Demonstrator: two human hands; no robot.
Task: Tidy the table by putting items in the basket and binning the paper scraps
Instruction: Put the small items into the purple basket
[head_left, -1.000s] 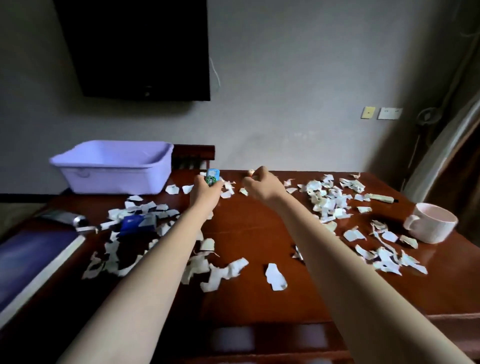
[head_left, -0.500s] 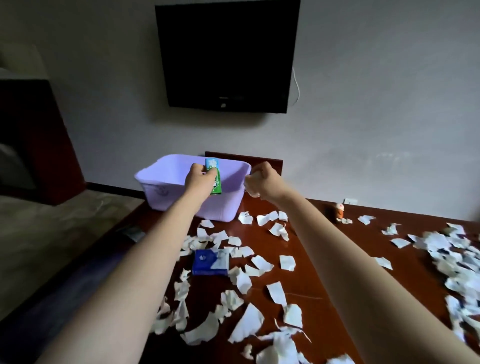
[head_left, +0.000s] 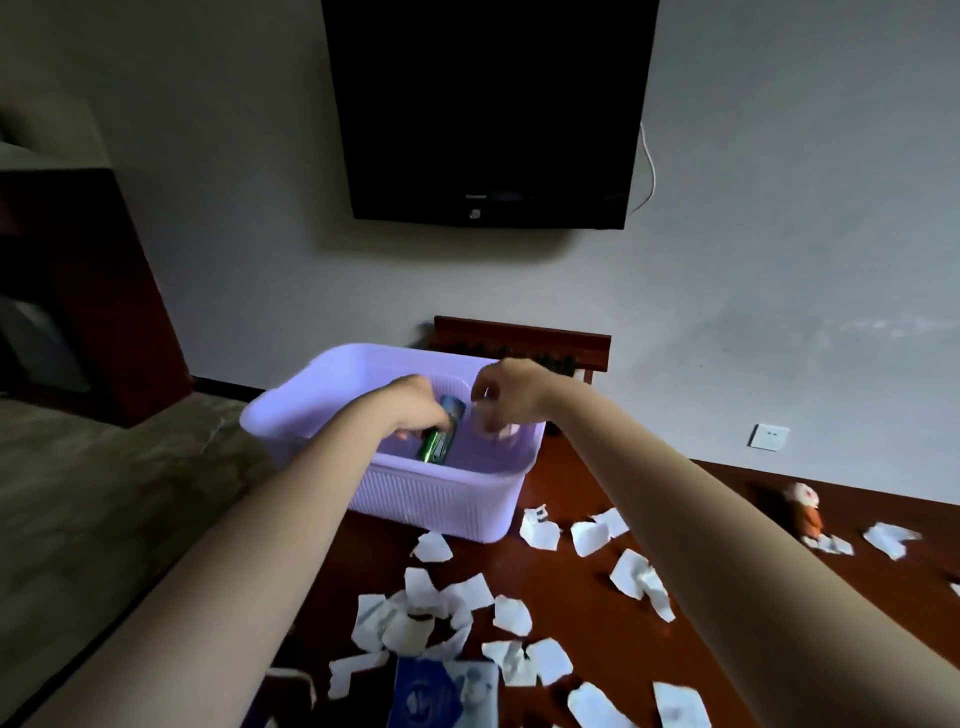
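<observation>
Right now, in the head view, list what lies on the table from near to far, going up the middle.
Blue packet at the near edge → cluster of paper scraps → lavender basket, where the left hand holds a green pack inside and the right hand hovers above.

hands (head_left: 415, 408) over lilac basket (head_left: 431, 499), paper scraps (head_left: 470, 592) below

From my feed I can't read a single word. The black wall-mounted television (head_left: 488, 111) carries a small pale logo on its lower bezel, too tiny to make out. The green and blue packet (head_left: 439, 434) and the blue printed pack (head_left: 441, 693) show markings, all blurred beyond reading.
</observation>
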